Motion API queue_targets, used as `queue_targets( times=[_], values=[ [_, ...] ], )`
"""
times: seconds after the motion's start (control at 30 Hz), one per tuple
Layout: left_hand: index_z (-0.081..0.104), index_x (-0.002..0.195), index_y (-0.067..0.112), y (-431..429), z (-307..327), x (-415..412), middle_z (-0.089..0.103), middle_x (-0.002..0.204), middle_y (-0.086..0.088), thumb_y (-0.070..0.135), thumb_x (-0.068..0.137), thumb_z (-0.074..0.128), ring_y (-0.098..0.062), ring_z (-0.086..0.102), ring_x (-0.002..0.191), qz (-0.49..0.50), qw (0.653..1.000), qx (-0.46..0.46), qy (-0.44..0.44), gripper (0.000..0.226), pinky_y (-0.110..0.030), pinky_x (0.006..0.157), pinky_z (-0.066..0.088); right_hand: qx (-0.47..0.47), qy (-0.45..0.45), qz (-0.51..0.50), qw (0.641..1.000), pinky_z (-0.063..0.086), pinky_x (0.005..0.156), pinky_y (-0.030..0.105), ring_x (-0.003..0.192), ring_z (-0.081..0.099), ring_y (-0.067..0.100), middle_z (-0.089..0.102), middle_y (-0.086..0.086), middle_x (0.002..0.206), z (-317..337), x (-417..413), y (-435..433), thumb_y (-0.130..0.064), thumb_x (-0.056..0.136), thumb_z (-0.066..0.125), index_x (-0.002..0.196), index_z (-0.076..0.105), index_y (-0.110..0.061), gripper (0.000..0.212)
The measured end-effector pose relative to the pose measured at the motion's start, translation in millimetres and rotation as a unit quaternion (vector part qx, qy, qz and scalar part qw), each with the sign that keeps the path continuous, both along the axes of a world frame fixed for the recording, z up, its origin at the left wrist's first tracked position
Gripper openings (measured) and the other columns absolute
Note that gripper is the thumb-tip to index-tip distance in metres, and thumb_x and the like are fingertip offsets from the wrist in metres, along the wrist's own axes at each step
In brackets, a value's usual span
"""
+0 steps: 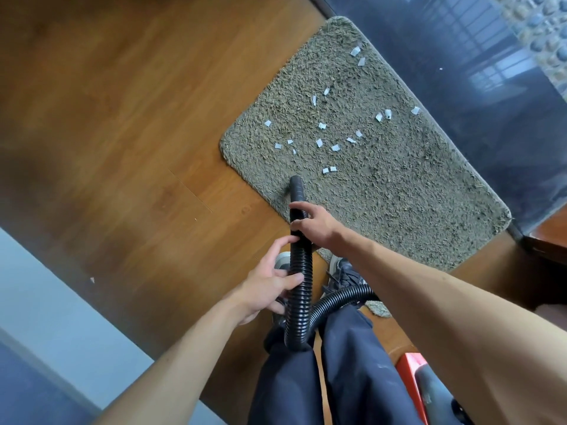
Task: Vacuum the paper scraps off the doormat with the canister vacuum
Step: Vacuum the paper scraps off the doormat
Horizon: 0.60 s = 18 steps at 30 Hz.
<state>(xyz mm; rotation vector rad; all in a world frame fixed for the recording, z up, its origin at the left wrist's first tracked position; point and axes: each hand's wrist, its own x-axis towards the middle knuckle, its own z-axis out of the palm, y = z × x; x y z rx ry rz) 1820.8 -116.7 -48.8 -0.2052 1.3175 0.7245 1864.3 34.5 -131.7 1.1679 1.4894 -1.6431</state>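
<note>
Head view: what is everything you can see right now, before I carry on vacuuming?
shaggy rectangular doormat: one, grey-green, on the wooden floor beside the glossy strip
small paper scraps: about eighteen, white, scattered on the doormat ahead of the hose end
ribbed vacuum hose: one, black, its end at the doormat's near edge
canister vacuum: one, red, partly seen, bottom right
wooden plank floor: one, brown, left and centre
glossy floor strip: one, dark, upper right
laced shoes: two, greyish, under the hose
cloth trousers: one pair, dark blue, bottom centre
left grip: holds the hose mid-length
right grip: holds the hose near its end
</note>
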Motion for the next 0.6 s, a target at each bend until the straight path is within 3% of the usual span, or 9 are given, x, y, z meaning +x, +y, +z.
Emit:
queue_targets(
  times=[0.23, 0.33, 0.47, 0.6],
  values=[
    [0.037, 0.132, 0.052, 18.3, -1.9, 4.0, 0.074, 0.107, -0.014, 0.007, 0.099, 0.056, -0.018, 0.073, 0.084, -0.016, 1.0, -0.003, 0.012, 0.059, -0.029, 0.05, 0.054, -0.01, 0.016, -0.05, 0.999, 0.054, 0.063, 0.031, 0.091, 0.061, 0.023, 0.061, 0.011, 0.116, 0.1, 10.2, 14.0, -0.012, 0.084, 0.058, 0.136, 0.053, -0.028, 0.054],
    [0.036, 0.134, 0.053, 34.7, -3.1, 7.1, 0.073, 0.108, -0.018, 0.01, 0.098, 0.057, -0.012, 0.07, 0.074, -0.051, 0.998, 0.008, 0.032, 0.06, -0.027, 0.05, 0.052, -0.005, 0.011, -0.075, 0.997, 0.053, 0.067, 0.032, 0.093, 0.061, 0.023, 0.062, 0.011, 0.116, -1.6, 19.3, 27.6, -0.012, 0.084, 0.058, 0.136, 0.053, -0.028, 0.054],
    [0.036, 0.136, 0.05, 60.1, -4.3, 12.0, 0.071, 0.105, -0.021, 0.008, 0.098, 0.056, -0.016, 0.068, 0.074, -0.07, 0.997, 0.013, 0.031, 0.06, -0.025, 0.045, 0.049, 0.004, 0.015, -0.11, 0.994, 0.053, 0.076, 0.033, 0.089, 0.059, 0.019, 0.061, 0.009, 0.111, -1.6, 32.2, 48.5, -0.007, 0.088, 0.055, 0.137, 0.052, -0.022, 0.052],
    [0.034, 0.136, 0.05, 81.1, -3.0, 14.8, 0.072, 0.102, -0.018, 0.009, 0.098, 0.056, -0.022, 0.069, 0.079, -0.091, 0.995, 0.011, 0.025, 0.06, -0.026, 0.044, 0.048, -0.009, 0.014, -0.124, 0.992, 0.051, 0.065, 0.027, 0.079, 0.058, 0.013, 0.059, 0.009, 0.109, 1.8, 39.4, 66.8, -0.005, 0.09, 0.052, 0.139, 0.05, -0.021, 0.051]
  ],
)
